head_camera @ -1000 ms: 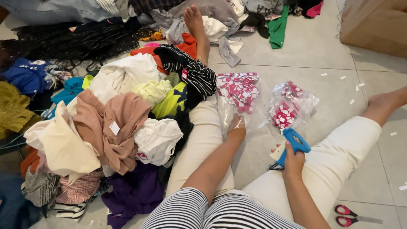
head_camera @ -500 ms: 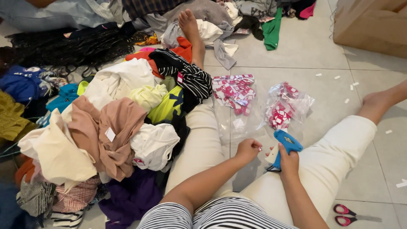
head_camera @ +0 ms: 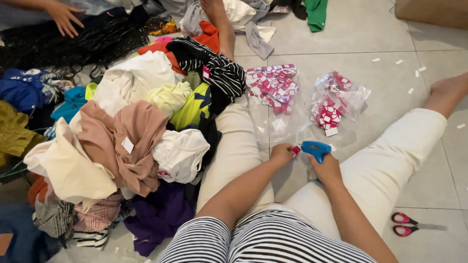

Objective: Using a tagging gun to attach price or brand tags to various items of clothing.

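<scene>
Head view, lower centre of the frame: a blue plastic tagging gun [head_camera: 315, 148] is held wrapped in the right hand [head_camera: 325, 169], while a small pink-and-white paper tag [head_camera: 295, 150] is pinched between the left hand [head_camera: 282, 153] fingers at the gun's tip. The gun's long axis lies roughly level, its nose pointed toward frame left, at the left fingertips. A fingertip could be pricked if the trigger is squeezed with the tag misaligned. Clear bags of tags [head_camera: 273, 90] lie above.

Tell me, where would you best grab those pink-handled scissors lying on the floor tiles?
Probably by the two pink loop handles of the scissors, coming from above on their left end. They lie flat, blades shut and pointing right, with bare tile around them.
</scene>
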